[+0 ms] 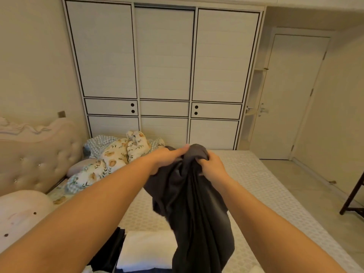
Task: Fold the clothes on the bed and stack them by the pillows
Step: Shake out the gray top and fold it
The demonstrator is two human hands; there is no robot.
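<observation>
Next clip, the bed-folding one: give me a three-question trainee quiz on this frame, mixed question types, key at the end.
1. True or false: the dark grey garment lies flat on the bed.
2. Which hands grip the garment? A) left hand only B) right hand only C) both
3. Fill in: the folded white item lies on the bed at the near edge, to the ____ of the hanging garment in the picture.

Key
1. False: it is held up, bunched at the top, hanging down.
2. C: both hands grip its bunched top edge, close together.
3. Left.
</observation>
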